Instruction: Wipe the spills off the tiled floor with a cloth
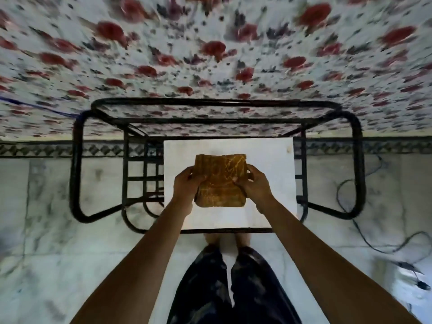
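A folded orange-brown cloth [220, 178] is held up in front of me over a small white tabletop [268, 183]. My left hand [185, 183] grips its left edge and my right hand [253, 183] grips its right edge. The pale marbled tiled floor [58, 230] spreads out below, with my bare feet and dark trousers at the bottom centre. No spill stands out in this blurred view.
The white top rests on a black metal-tube frame [77, 174] just in front of my feet. Behind it lies a bed with a red-flowered sheet [210, 47]. A dark cable [364, 237] trails over the floor at the right, ending near a plug [423, 285].
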